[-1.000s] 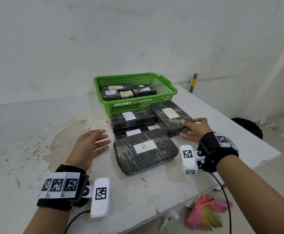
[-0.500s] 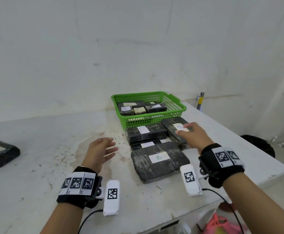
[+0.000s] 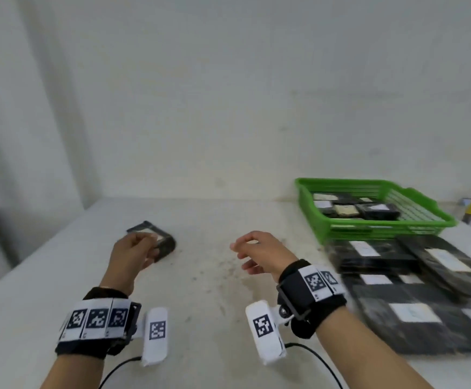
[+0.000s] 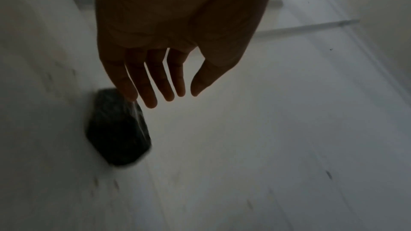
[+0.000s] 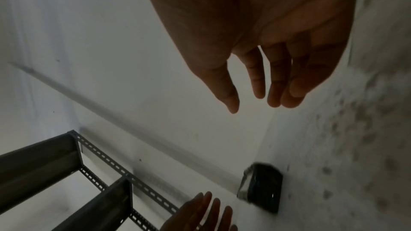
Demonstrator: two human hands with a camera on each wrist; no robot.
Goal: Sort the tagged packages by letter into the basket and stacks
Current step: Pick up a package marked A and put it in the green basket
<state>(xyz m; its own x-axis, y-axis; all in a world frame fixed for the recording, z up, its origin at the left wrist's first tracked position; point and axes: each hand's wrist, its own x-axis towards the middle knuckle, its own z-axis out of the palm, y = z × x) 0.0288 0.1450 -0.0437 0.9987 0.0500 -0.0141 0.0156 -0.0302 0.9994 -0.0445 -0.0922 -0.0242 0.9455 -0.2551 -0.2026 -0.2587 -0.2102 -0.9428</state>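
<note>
Sorting nearly complete — one black wrapped package (image 3: 155,241) left alone on the white table (image 3: 200,346), at its far left, well apart from the sorted goods. White tag on its top face; letter not legible. Left hand (image 3: 132,255) reaching over the near edge of this package, fingers (image 4: 153,85) straight and slightly spread, holding nothing; whether the fingertips touch the wrap — cannot tell. Right hand (image 3: 261,252) in the air above mid-table, fingers loosely extended, empty, near neither the package nor the stacks. At right, green basket (image 3: 383,230) already holding several small tagged packages. Just in front of it, stacks of flat black tagged packages (image 3: 413,290) lying side by side and overlapping, tags blurred. Judged remaining: grasp of the lone package, reading of its tag, carry across the table to the basket or the matching stack.
</note>
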